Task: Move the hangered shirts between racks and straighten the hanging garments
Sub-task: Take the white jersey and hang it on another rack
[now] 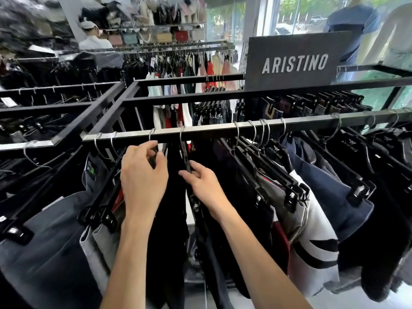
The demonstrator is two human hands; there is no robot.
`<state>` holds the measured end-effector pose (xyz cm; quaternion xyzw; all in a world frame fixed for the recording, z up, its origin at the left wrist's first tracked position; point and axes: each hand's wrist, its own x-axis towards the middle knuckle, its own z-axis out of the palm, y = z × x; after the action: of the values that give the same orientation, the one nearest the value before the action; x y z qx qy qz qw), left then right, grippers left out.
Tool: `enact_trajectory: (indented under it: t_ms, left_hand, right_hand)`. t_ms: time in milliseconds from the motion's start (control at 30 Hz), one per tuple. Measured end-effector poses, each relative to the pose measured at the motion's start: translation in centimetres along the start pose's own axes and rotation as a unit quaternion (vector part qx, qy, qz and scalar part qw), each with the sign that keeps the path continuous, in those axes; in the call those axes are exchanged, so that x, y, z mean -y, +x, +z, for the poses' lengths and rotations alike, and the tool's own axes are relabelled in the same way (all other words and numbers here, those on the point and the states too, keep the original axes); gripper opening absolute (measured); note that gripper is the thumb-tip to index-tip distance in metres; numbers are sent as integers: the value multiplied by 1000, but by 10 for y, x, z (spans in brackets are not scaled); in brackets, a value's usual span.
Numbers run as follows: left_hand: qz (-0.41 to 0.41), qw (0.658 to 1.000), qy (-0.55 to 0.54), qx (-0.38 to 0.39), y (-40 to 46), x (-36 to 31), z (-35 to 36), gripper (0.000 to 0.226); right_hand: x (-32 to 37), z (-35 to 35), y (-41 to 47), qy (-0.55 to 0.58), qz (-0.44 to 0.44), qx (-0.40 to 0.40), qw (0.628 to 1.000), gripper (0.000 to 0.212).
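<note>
Steel rail [223,128] runs across the near rack, carrying hangers with dark garments. Left hand [142,175] reaches just under the rail, fingers curled round the neck of a hanger [152,136] hooked there. Right hand [200,181] pinches the black bar of the next hanger [182,139], beside a black garment [169,197]. A sign [294,61] reading ARISTINO stands behind.

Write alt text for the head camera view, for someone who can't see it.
Two bare hands reach under a silver rail packed with dark garments: the left hand grips one hanger, the right hand pinches the next hanger. An Aristino sign stands behind.
</note>
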<state>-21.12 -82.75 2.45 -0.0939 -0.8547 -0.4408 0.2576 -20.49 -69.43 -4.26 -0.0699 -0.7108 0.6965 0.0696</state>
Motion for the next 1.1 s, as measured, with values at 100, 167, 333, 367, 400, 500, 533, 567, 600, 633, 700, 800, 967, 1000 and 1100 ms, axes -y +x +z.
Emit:
enact_trajectory:
  t_ms: [100, 167, 333, 367, 400, 500, 533, 567, 600, 633, 700, 800, 967, 1000, 1100]
  left_hand:
    - [6, 999, -39, 8, -7, -6, 7, 21]
    - [8, 998, -51, 28, -10, -10, 13, 19]
    - [19, 996, -67, 53, -12, -23, 29, 17]
    - [14, 996, -67, 60, -12, -26, 33, 16]
    - [3, 996, -65, 69, -12, -30, 38, 16]
    - [-45, 990, -61, 122, -13, -47, 57, 19]
    - [-57, 986, -45, 153, -15, -53, 67, 25]
    - [-71, 979, -24, 191, -17, -59, 78, 34]
    - [-85, 968, -1, 235, -20, -65, 90, 45]
    - [-101, 955, 17, 279, -21, -68, 103, 56]
    - [-138, 928, 31, 345, -24, -72, 124, 76]
    - [-157, 923, 13, 352, -22, -59, 152, 78]
    - [-164, 944, 27, 286, -22, -61, 137, 41]
    - [-166, 947, 30, 274, -21, -57, 136, 37]
    - [-170, 952, 28, 254, -16, -45, 129, 31]
  right_hand:
    - [0, 14, 0, -12, -2, 24, 1000, 20]
    - [4, 19, -2, -21, -10, 49, 999, 37]
    - [24, -3, -7, -102, -6, 92, 990, 33]
    - [29, -13, -6, -128, -18, 72, 989, 35]
    - [36, -25, -7, -151, -37, 44, 987, 35]
    - [48, -67, -8, -126, -80, -76, 986, 33]
    - [52, -82, -12, -104, -81, -114, 985, 35]
    - [54, -97, -17, -97, -79, -146, 981, 37]
    - [55, -109, -21, -103, -77, -174, 976, 38]
    - [54, -120, -24, -116, -74, -193, 972, 38]
    - [47, -132, -27, -160, -50, -206, 964, 39]
    - [39, -140, -30, -200, -42, -188, 961, 42]
    - [37, -149, -28, -179, -37, -172, 968, 43]
    - [36, -151, -27, -170, -32, -170, 970, 42]
    - [34, -154, -24, -147, -16, -165, 975, 40]
